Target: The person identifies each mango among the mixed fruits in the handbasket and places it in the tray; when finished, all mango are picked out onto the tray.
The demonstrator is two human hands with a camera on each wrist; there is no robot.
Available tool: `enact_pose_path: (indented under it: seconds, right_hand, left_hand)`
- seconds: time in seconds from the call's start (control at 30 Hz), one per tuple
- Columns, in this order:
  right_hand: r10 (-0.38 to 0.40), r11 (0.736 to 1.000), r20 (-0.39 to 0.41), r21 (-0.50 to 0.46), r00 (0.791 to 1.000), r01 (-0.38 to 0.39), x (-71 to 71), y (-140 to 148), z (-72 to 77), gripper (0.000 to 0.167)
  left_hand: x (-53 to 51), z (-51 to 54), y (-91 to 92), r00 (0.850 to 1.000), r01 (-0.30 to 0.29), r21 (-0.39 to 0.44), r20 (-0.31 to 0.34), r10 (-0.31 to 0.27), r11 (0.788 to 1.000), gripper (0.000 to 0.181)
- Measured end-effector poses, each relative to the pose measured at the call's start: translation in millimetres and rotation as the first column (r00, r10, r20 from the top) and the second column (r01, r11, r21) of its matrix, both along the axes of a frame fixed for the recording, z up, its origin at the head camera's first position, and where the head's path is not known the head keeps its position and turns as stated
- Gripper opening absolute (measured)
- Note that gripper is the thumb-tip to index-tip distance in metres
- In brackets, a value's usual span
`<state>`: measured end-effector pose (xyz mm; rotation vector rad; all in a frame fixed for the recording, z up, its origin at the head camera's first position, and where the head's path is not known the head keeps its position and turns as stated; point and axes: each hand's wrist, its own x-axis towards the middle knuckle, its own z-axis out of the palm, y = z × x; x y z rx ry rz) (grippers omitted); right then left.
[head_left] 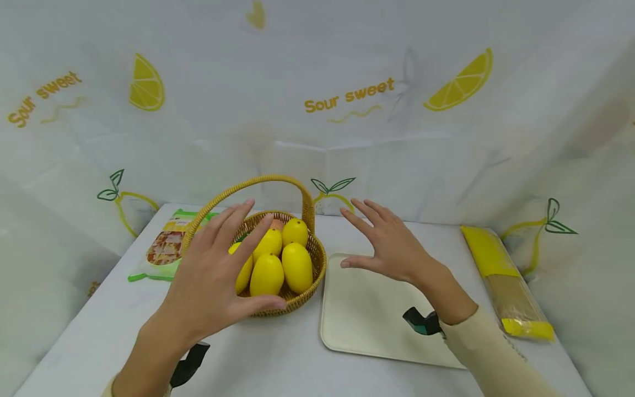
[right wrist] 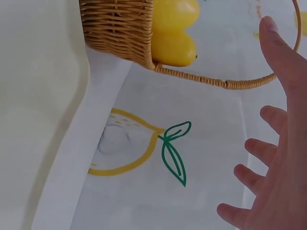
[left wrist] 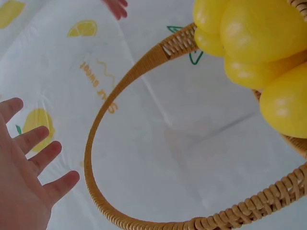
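Observation:
My left hand (head_left: 210,275) hovers in front of a wicker basket (head_left: 317,270), fingers spread and holding nothing. It hides part of the basket's left side and handle in the head view. Several yellow fruits (head_left: 268,274), lemon- or mango-like, lie in the basket, and a bit of a reddish one shows behind them. The arched handle (left wrist: 91,143) stands up near the left fingers in the left wrist view. Above a cream tray (head_left: 367,325), right of the basket, my right hand (head_left: 392,245) is raised with its fingers apart and nothing in them.
A green-and-white food packet (head_left: 166,248) lies at the back left, partly behind the basket. On the right lies a long yellow packet with a clear window (head_left: 506,284). A white cloth printed with lemons (head_left: 278,138) hangs behind the white table (head_left: 99,331).

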<state>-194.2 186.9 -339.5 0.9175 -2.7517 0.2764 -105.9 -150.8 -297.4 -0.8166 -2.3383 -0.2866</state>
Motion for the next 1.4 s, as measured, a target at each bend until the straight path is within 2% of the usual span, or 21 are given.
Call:
enact_pose_path:
  seconds: [0.2,0.33,0.43,0.6,0.8,0.9,0.97,1.1,1.2,1.3,1.4]
  right_hand:
    - [0.031,0.999,0.036,-0.033,0.999,-0.030,-7.1,-13.0,6.8,0.098]
    - [0.056,0.996,0.087,-0.073,0.995,-0.050,-13.5,-21.8,12.8,0.097]
    - [0.067,0.993,0.138,-0.101,0.988,-0.054,-16.9,-27.4,16.3,0.096]
    - [0.089,0.987,0.200,-0.150,0.976,-0.059,-20.3,-35.6,20.0,0.096]
    - [0.173,0.972,0.229,-0.196,0.958,-0.129,-25.8,-47.2,16.5,0.096]
    - [0.199,0.965,0.260,-0.221,0.945,-0.142,-27.3,-50.3,13.1,0.095]
    - [0.215,0.959,0.288,-0.244,0.933,-0.146,-27.6,-50.8,11.2,0.093]
    - [0.222,0.956,0.353,-0.261,0.909,-0.132,-28.5,-52.1,6.2,0.090]
    - [0.207,0.962,0.377,-0.244,0.903,-0.119,-29.2,-55.5,1.3,0.090]
    - [0.211,0.963,0.379,-0.239,0.901,-0.126,-30.2,-61.0,-3.0,0.089]
    - [0.247,0.953,0.383,-0.260,0.890,-0.153,-32.2,-66.9,-7.0,0.087]
  left_hand:
    - [3.3,7.8,-10.2,0.995,-0.009,0.087,-0.096,0.018,0.996,0.095]
    - [3.4,10.8,-21.2,0.985,-0.011,0.157,-0.170,0.038,0.987,0.090]
    - [2.3,10.6,-30.7,0.979,-0.021,0.192,-0.197,0.060,0.981,0.089]
    - [2.1,3.2,-45.7,0.981,-0.086,0.223,-0.153,0.122,0.971,0.091]
    - [5.3,-11.5,-67.8,0.975,-0.202,0.235,-0.043,0.218,0.951,0.094]
    - [6.0,-18.6,-80.5,0.972,-0.232,0.269,0.022,0.235,0.935,0.096]
    - [5.7,-23.8,-87.9,0.976,-0.219,0.298,0.061,0.210,0.929,0.096]
    - [3.3,-39.7,-98.6,0.987,-0.140,0.344,0.125,0.102,0.929,0.094]
    - [1.0,-53.1,-102.2,0.984,-0.084,0.359,0.174,0.022,0.930,0.101]
    - [-0.4,-62.9,-103.0,0.978,-0.071,0.365,0.210,-0.008,0.928,0.118]
    - [-0.9,-69.0,-102.6,0.975,-0.071,0.384,0.220,-0.017,0.921,0.119]
